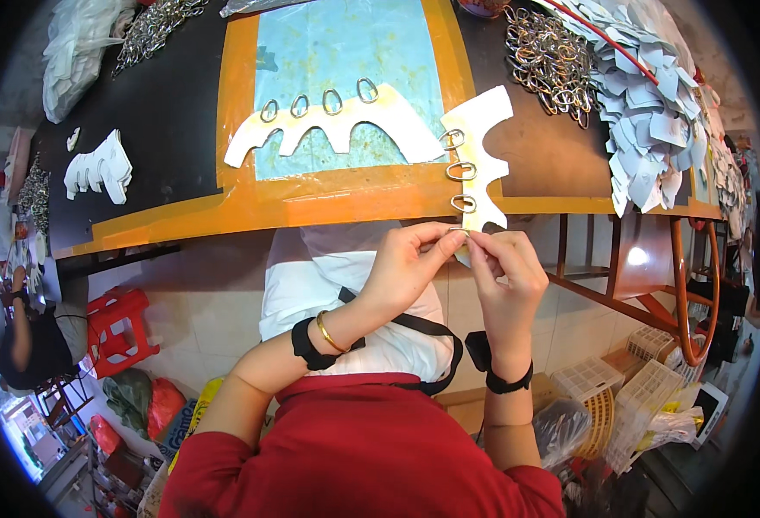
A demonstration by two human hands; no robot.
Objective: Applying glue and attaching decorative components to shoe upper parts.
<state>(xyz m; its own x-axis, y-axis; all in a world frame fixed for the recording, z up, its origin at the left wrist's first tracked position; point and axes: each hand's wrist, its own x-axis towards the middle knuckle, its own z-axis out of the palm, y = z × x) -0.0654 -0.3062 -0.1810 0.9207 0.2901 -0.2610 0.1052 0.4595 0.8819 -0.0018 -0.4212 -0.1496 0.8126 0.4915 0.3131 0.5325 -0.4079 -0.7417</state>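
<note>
At the near edge of the workbench (164,129), both hands work on a pale toothed leather-like piece (477,147) that hangs over the table's orange border. Left hand (406,263) and right hand (505,268) meet at its lowest tab, fingertips pinched together on a small metal ring (459,231) (mostly hidden between them). Three more D-shaped rings sit on the tabs above. A second toothed piece (337,125) with four rings lies flat on the blue mat (345,43), and a heap of loose rings (548,60) rests farther right.
</note>
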